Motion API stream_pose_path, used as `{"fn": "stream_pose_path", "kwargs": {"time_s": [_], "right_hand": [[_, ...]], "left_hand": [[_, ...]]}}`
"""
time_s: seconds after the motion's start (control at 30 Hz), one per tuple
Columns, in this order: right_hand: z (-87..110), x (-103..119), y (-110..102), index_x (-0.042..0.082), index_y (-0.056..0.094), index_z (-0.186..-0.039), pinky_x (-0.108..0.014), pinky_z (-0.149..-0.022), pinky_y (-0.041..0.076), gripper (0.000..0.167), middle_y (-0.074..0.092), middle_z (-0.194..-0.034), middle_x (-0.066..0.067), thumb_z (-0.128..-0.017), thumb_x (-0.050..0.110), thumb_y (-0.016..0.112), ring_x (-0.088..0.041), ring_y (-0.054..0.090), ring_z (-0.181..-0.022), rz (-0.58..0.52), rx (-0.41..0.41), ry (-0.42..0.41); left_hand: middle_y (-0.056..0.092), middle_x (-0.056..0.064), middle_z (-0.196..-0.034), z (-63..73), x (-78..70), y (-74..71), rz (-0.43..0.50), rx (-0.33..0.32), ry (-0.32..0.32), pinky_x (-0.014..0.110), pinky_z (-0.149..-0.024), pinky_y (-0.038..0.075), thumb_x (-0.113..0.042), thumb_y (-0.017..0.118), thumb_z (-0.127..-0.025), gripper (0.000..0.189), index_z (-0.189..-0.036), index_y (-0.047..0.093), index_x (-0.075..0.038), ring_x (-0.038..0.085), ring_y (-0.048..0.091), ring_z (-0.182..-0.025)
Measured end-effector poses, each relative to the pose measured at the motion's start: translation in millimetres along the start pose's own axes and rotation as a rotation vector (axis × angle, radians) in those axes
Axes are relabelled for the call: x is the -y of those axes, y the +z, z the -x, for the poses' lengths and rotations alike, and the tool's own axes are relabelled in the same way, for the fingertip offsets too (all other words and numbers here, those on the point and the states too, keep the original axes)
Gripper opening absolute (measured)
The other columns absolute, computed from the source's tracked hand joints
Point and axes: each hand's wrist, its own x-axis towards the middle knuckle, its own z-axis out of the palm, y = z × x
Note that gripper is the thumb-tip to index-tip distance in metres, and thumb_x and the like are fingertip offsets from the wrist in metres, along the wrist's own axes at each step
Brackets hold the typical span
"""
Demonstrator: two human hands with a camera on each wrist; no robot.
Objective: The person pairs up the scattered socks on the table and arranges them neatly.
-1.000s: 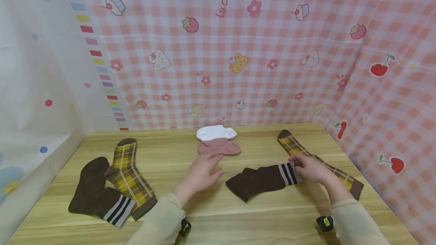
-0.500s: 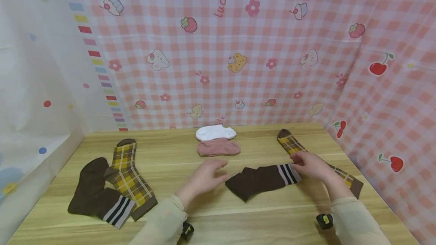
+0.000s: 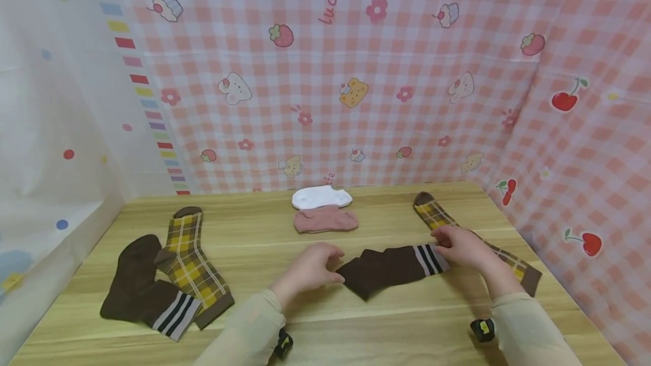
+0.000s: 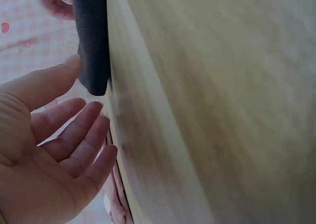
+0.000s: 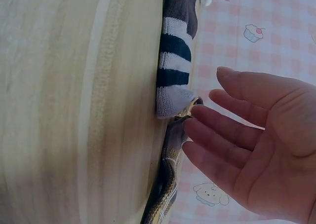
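Note:
A dark brown sock (image 3: 383, 269) with a grey-and-black striped cuff lies flat across the middle of the table. Beside its toe end is my left hand (image 3: 311, 269), thumb and fingers spread apart; in the left wrist view the left hand (image 4: 64, 150) has a bare palm and its thumb tip overlaps the sock (image 4: 93, 44). My right hand (image 3: 461, 248) is at the striped cuff. From the right wrist, the right hand (image 5: 261, 135) shows loosely bent fingers by the cuff (image 5: 173, 71), thumb apart and nothing pinched; whether a fingertip touches it I cannot tell.
A yellow plaid sock (image 3: 519, 269) lies behind the right hand, partly covered by it. Another plaid sock (image 3: 190, 258) and a striped brown sock (image 3: 134, 281) overlap at left. A white sock (image 3: 320, 197) and a pink sock (image 3: 325, 220) lie near the back curtain (image 3: 315, 61).
My left hand has come back from beside the pink sock toward the toe of the brown sock. The right hand has stayed by the cuff, nearly still.

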Motion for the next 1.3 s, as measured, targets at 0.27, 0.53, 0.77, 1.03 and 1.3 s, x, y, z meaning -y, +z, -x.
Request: {"fn": "stream_pose_path", "kwargs": {"time_s": [0.27,0.53,0.77,1.03,1.3], "right_hand": [[-2.2,0.6,4.6,-0.008,0.064,-0.115,-0.050,-0.081,0.052,0.039,0.066,-0.102,-0.015,-0.085,0.012,0.077,-0.029,0.062,-0.092,0.062,0.005,-0.049],[-6.7,0.7,10.0,-0.008,0.064,-0.114,-0.046,-0.077,0.050,0.041,0.062,-0.095,-0.009,-0.081,0.010,0.080,-0.023,0.056,-0.085,0.105,0.027,-0.089],[-7.4,-2.3,16.1,0.002,0.067,-0.100,-0.040,-0.071,0.047,0.032,0.052,-0.086,-0.003,-0.075,0.011,0.084,-0.020,0.050,-0.079,0.181,0.015,-0.087],[-7.0,0.9,16.6,0.007,0.062,-0.089,-0.040,-0.071,0.047,0.020,0.055,-0.085,-0.002,-0.080,0.008,0.080,-0.018,0.051,-0.078,0.156,0.041,-0.036],[-2.6,0.3,10.8,0.011,0.058,-0.083,-0.035,-0.063,0.044,0.016,0.057,-0.078,0.004,-0.086,0.005,0.073,-0.013,0.050,-0.070,0.095,-0.007,-0.056]], "left_hand": [[0.069,0.009,-0.095,-4.6,1.4,3.2,-0.054,0.024,0.014,0.036,-0.087,0.050,-0.010,0.085,-0.072,0.038,-0.106,0.070,0.001,0.024,0.063,-0.092],[0.066,0.001,-0.082,-7.0,-2.0,4.1,-0.089,0.029,0.034,0.032,-0.078,0.049,-0.009,0.086,-0.070,0.025,-0.091,0.073,-0.005,0.015,0.057,-0.079],[0.062,-0.003,-0.078,-7.0,-5.8,5.3,-0.131,0.042,0.023,0.030,-0.077,0.048,-0.010,0.086,-0.071,0.020,-0.085,0.072,-0.007,0.013,0.055,-0.077],[0.060,-0.006,-0.076,-4.8,-6.7,5.0,-0.120,0.037,0.048,0.028,-0.074,0.048,-0.007,0.083,-0.077,0.013,-0.078,0.070,-0.009,0.009,0.054,-0.074],[0.063,-0.004,-0.078,-0.3,-6.6,1.1,-0.079,-0.028,0.113,0.027,-0.074,0.050,-0.005,0.080,-0.080,0.011,-0.079,0.069,-0.008,0.011,0.059,-0.076]]}}
